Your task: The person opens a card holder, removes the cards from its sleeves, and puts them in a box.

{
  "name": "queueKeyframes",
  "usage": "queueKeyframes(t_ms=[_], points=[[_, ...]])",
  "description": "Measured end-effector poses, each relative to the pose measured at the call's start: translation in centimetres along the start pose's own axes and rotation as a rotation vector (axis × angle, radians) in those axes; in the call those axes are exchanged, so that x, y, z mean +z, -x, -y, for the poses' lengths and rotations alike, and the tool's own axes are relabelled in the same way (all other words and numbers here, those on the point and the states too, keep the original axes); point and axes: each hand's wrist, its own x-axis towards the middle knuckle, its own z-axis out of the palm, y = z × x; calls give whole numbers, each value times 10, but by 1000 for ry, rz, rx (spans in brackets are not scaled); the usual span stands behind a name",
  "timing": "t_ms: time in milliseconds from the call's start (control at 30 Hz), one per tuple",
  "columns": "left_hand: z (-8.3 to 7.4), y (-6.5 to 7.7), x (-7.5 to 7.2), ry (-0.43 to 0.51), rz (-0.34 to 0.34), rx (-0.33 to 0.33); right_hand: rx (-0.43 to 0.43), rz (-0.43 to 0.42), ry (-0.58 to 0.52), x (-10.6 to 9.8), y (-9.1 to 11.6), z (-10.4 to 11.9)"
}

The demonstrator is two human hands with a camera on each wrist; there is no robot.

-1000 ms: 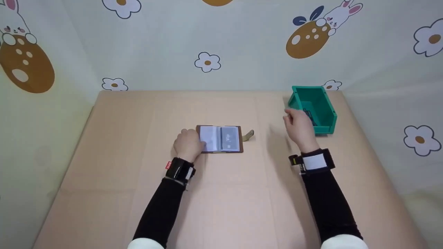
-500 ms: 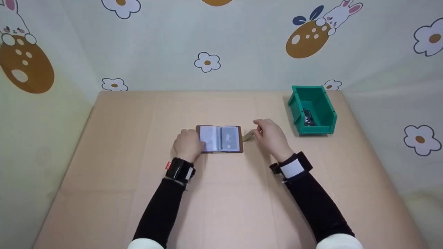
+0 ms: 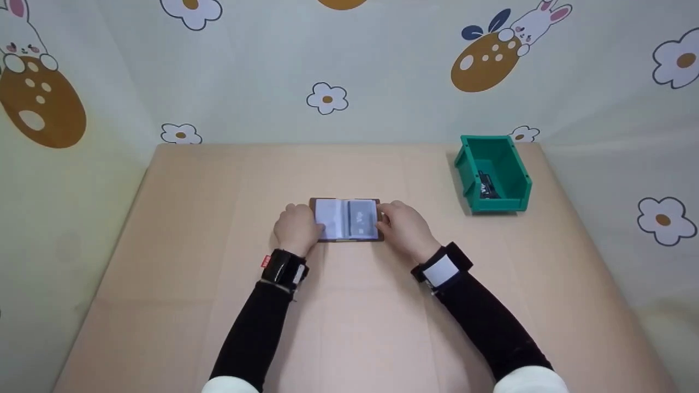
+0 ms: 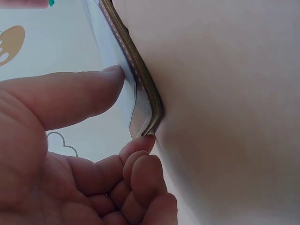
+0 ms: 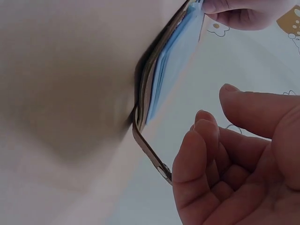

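A brown stitched card holder (image 3: pixel 344 240) lies spread out on the table, its clear sleeves (image 3: pixel 329 218) facing up. A greyish card (image 3: pixel 361 218) shows in the right-hand sleeve. My left hand (image 3: pixel 296 229) grips the holder's left edge, thumb on top of the sleeve and fingertips at the corner of the cover, as the left wrist view shows. At the right edge is my right hand (image 3: pixel 407 226). In the right wrist view its thumb and loosely bent fingers stand apart with nothing between them, near the snap strap (image 5: pixel 152 154); the strap's end is hidden behind the fingers.
A green plastic bin (image 3: pixel 499 205) stands at the back right of the table (image 3: pixel 218 327). Inside lie dark cards (image 3: pixel 487 186) with white print. A patterned sheet (image 3: pixel 262 65) hangs behind and at both sides.
My right hand has moved left and slightly down from beside the green bin, past the strap, to the holder's right edge. The left hand and the holder have stayed in place.
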Motion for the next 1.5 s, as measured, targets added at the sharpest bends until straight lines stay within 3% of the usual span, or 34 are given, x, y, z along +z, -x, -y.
queueKeyframes(t_ms=[767, 1500], points=[[2, -2, 2, -11, 5, -2, -56, 72, 122, 16, -10, -5], [1, -2, 1, -15, 8, -6, -87, 59, 197, 16, -12, 3]])
